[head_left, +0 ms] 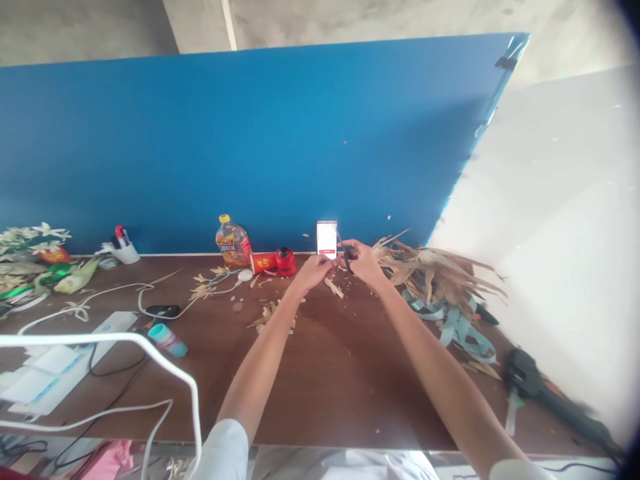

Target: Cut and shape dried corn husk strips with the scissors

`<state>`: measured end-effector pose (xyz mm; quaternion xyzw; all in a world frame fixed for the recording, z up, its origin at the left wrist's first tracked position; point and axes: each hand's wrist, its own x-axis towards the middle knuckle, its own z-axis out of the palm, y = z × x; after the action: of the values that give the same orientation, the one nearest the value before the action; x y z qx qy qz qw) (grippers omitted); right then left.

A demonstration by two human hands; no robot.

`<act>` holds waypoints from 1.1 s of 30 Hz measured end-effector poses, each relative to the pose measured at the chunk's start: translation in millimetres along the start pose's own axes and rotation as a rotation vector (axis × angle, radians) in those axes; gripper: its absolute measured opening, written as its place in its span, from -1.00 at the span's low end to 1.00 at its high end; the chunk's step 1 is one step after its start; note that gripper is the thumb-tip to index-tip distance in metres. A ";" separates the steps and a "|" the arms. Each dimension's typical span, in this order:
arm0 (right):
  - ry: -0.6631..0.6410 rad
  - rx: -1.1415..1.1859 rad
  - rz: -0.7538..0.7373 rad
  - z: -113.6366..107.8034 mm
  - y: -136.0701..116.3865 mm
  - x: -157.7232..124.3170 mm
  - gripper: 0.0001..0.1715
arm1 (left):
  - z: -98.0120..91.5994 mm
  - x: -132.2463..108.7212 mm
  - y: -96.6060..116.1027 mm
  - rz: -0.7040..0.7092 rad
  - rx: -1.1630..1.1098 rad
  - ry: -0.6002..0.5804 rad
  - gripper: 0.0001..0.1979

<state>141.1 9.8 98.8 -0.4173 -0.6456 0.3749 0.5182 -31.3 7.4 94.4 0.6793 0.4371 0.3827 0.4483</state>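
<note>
Both my arms reach far out over the brown table (330,373). My left hand (314,270) is closed in a pinch on a small strip of dried husk. My right hand (361,261) is closed around a pair of dark scissors (346,253), whose blades point up toward the left hand. Cut husk scraps (334,288) lie on the table just under both hands. A white phone (327,239) leans upright against the blue board right behind them.
A pile of dried husks (440,270) and pale blue ribbon (460,327) lies at the right, a black glue gun (535,383) nearer. A drink bottle (233,243), red spool (285,261), white cables (165,300) and a teal tube (167,339) sit left.
</note>
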 end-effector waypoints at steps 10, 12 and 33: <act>0.033 -0.137 -0.012 1.9 0.9 -0.9 -0.46 | 7.7 3.6 -2.4 0.070 -0.029 0.161 -0.80; 0.028 -0.160 -0.033 4.2 1.0 -1.2 -0.50 | 8.7 5.5 -4.2 0.081 -0.008 0.240 -0.82; -0.048 -0.531 -0.189 7.6 5.4 -4.9 -0.63 | -0.2 -1.3 20.2 0.060 -0.342 0.425 -0.95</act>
<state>135.0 6.8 90.8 -0.4673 -0.7694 0.1525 0.4078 -26.8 1.8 113.3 0.5109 0.4300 0.5979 0.4434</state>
